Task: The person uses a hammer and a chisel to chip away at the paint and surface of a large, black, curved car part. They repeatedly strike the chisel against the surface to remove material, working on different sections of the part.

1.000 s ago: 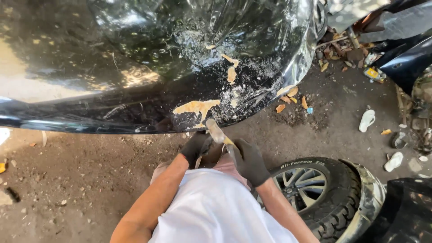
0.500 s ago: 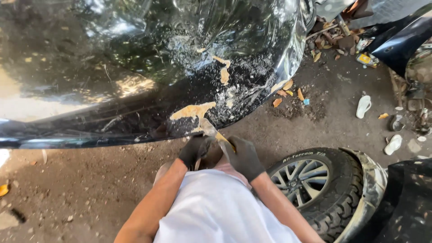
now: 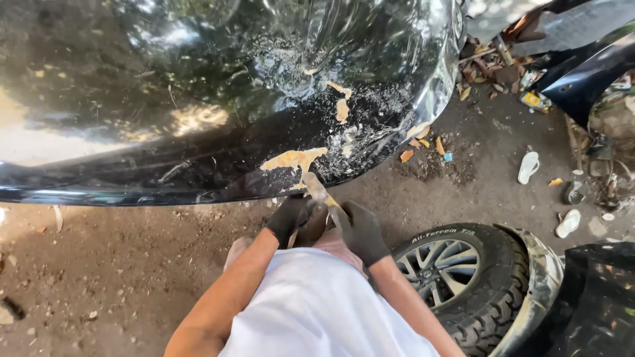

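Gloved left hand [image 3: 288, 218] and right hand [image 3: 360, 231], fingers wrapped around a scraper [image 3: 317, 188]; its blade touches the tan filler patch [image 3: 291, 160] on the black panel [image 3: 198, 99]. Wheel [image 3: 456, 277] beside.

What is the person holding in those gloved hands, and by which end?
A flat scraper blade, gripped at its lower handle end by the right hand, the left hand beside it. Its tip meets the tan patch on the black car panel.

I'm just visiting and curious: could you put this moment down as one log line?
left hand: gloved, on scraper | right hand: gloved, on scraper | blade: at tan patch on black body panel | nearby: wheel on dirt floor
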